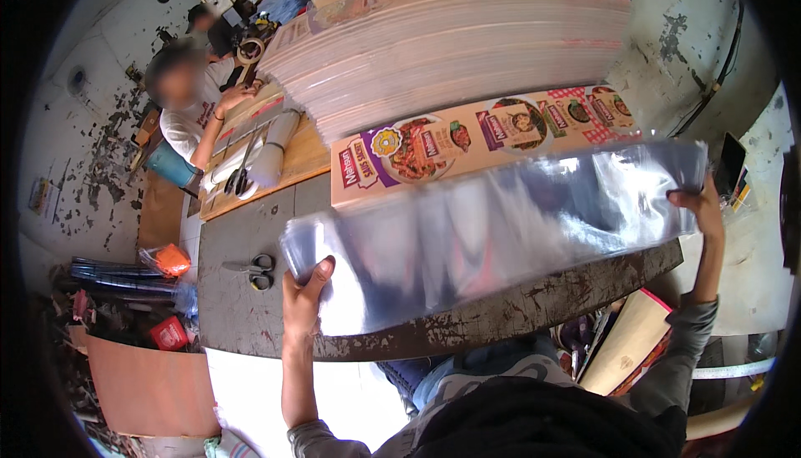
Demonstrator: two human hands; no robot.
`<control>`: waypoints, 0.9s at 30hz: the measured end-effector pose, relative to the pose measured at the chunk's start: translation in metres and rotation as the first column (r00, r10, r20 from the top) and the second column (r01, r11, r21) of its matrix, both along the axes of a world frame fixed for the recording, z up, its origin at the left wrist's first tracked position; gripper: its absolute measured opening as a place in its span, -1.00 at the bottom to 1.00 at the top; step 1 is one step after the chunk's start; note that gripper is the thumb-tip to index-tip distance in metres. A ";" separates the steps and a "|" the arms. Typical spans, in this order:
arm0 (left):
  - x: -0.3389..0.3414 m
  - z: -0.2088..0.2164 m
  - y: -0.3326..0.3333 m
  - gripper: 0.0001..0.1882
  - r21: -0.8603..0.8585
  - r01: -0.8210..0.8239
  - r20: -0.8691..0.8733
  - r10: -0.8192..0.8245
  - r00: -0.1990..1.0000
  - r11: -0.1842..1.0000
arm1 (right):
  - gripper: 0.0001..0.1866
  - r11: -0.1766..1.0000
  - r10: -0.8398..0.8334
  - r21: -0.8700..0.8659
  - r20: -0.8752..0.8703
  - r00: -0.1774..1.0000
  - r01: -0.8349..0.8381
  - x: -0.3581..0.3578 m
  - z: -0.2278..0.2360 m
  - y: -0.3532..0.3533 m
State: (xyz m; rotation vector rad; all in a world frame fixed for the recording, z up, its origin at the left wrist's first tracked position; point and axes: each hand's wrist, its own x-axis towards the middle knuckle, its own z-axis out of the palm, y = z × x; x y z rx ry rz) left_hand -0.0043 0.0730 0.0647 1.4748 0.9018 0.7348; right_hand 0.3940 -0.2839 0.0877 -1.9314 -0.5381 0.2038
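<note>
One bundle of long, clear plastic sheets [492,245], glossy, was held aslant above the near edge of the desk [250,320], its right end toward the near right corner; whether its underside touched the desk could not be told.

Two hands: the left hand [307,291] grasped the bundle's left end, thumb on top; the right hand [701,206] grasped the right end likewise. The other fingers were mostly hidden.

Status, by judgement: the sheets were gathered and lifted; setting them down and letting go remained undone.

One low stack of printed cardboard [459,145] lay just beyond, partly overlapped by the plastic in this view. One tall stack [467,53], banded with pale edges, rose behind it.

One pair of scissors [257,271] lay near the desk's left edge. A second, dark-handled pair [238,181] lay on a wooden board [313,153] past the far left corner, beside a plastic roll [271,151]. One co-worker [185,128] sat beyond.
</note>
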 end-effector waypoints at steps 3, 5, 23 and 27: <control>-0.003 -0.008 0.000 -0.63 -0.068 0.028 -0.133 -0.037 0.991 0.997 | -0.45 0.981 0.067 -0.171 -0.140 0.988 -0.090 0.025 -0.008 -0.004; -0.011 -0.034 0.006 -0.60 -0.101 0.098 -0.243 -0.120 0.963 0.990 | -0.43 0.904 0.146 -0.320 -0.398 0.906 -0.285 0.036 -0.017 0.001; -0.016 -0.064 0.021 -0.56 0.099 0.236 -0.397 -0.179 0.900 0.967 | -0.49 0.952 0.307 0.129 -0.437 0.846 -0.278 0.020 -0.040 -0.015; -0.024 -0.066 0.023 -0.54 0.296 0.257 -0.371 -0.137 0.918 0.920 | -0.61 0.938 -0.051 -0.326 0.214 0.976 0.120 0.072 -0.071 -0.047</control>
